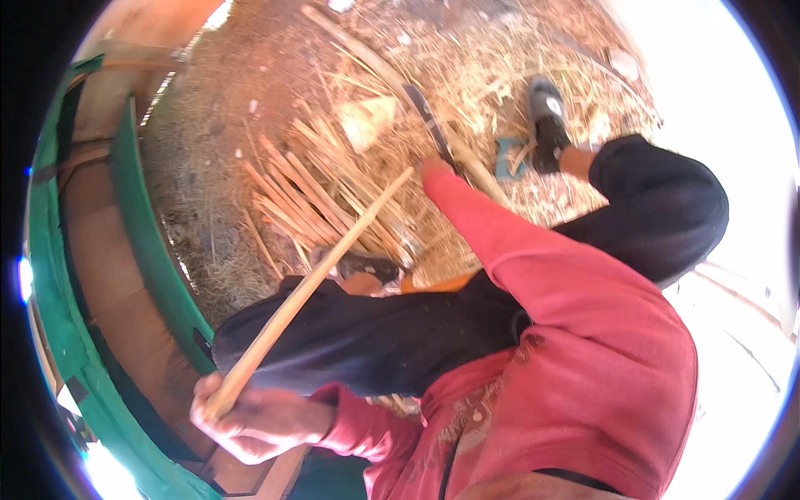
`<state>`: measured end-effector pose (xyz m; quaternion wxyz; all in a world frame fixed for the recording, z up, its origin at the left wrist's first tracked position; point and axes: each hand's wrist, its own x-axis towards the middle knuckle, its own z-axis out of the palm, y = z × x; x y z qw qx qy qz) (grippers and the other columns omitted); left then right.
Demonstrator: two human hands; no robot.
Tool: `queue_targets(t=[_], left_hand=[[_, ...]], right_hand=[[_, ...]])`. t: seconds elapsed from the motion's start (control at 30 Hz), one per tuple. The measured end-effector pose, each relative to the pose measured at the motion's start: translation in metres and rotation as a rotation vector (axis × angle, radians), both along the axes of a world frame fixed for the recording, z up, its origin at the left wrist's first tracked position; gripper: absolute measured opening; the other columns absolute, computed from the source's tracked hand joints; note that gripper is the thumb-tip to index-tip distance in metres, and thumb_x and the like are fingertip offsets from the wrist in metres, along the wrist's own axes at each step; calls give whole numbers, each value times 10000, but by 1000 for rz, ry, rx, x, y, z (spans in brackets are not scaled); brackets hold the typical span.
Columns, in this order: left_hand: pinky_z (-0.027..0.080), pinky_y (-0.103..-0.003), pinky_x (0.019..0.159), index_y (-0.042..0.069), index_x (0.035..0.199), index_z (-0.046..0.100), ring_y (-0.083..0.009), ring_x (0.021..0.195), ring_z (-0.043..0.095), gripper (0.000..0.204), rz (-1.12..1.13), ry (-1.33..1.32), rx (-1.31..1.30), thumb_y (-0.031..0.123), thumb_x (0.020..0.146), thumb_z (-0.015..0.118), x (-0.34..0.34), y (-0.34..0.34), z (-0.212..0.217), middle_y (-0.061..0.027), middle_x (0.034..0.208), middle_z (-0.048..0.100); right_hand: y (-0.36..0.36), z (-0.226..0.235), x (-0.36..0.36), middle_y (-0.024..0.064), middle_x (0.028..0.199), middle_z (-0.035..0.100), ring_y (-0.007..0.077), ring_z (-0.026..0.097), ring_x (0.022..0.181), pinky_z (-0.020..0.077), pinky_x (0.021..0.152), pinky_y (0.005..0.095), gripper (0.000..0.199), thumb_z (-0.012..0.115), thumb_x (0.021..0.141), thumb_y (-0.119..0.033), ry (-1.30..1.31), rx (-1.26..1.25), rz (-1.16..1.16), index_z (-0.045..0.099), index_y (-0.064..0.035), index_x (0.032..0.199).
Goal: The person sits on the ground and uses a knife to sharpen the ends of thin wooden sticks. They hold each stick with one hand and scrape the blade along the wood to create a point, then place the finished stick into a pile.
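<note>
My left hand (267,423) is closed round the thick lower end of a long, pale wooden stick (306,287). The stick slants up and to the right over my thigh, and its thin end comes close to my right hand. My right hand (434,168), partly hidden by the red sleeve, grips a machete with a dark, narrow blade (427,118). That blade points up and away from me, over a long, pale branch (358,48) on the ground. Whether blade and branch touch I cannot tell.
Several peeled sticks (307,200) lie in a pile between my feet. Wood shavings and straw (492,75) cover the ground, with a pale wood chunk (367,122) among them. My shoe (546,104) rests beside a teal object (510,158). A green-edged wooden structure (137,192) stands at left.
</note>
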<state>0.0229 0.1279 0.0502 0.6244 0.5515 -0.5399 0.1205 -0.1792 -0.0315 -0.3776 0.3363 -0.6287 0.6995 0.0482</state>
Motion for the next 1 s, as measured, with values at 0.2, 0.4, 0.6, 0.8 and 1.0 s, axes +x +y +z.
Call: queue_targets(t=[0.2, 0.4, 0.6, 0.8, 1.0], left_hand=[[536, -249, 632, -118, 973, 653, -228, 826, 665, 493, 146, -4, -35, 366, 988, 560, -3, -27, 24, -188, 1016, 660], [526, -232, 676, -38, 1001, 675, -97, 708, 640, 217, -186, 158, 275, 105, 1001, 512, -26, -83, -54, -67, 967, 695], [562, -256, 733, -6, 1027, 668, -80, 701, 637, 220, -167, 183, 379, 172, 1008, 541, -27, -85, -60, -53, 896, 705], [475, -212, 615, -37, 1056, 699, -65, 705, 630, 203, -148, 157, 405, 126, 947, 646, -27, -59, -61, -49, 824, 707], [513, -232, 676, -21, 1064, 691, -94, 740, 656, 164, -243, 233, 524, 61, 932, 638, -30, -43, -68, -76, 915, 714]], right_hand=[[8, 30, -16, 199, 1032, 706, 319, 695, 970, 552, 832, 368, 286, 617, 895, -175, -85, 177, 50, 698, -29, 1127], [29, 137, -32, 231, 1035, 681, 388, 655, 1001, 522, 876, 446, 243, 545, 925, -153, -191, -94, 117, 663, -7, 1080], [75, 228, -13, 230, 815, 664, 405, 657, 784, 521, 713, 477, 287, 522, 971, -249, -517, -208, -136, 545, -46, 1172], [104, 288, 18, 225, 601, 585, 411, 589, 509, 441, 468, 491, 250, 522, 972, -204, -874, -404, -47, 499, -34, 1154], [129, 305, 39, 256, 650, 580, 467, 601, 609, 430, 515, 517, 204, 554, 970, -194, -968, -516, 40, 488, -34, 1077]])
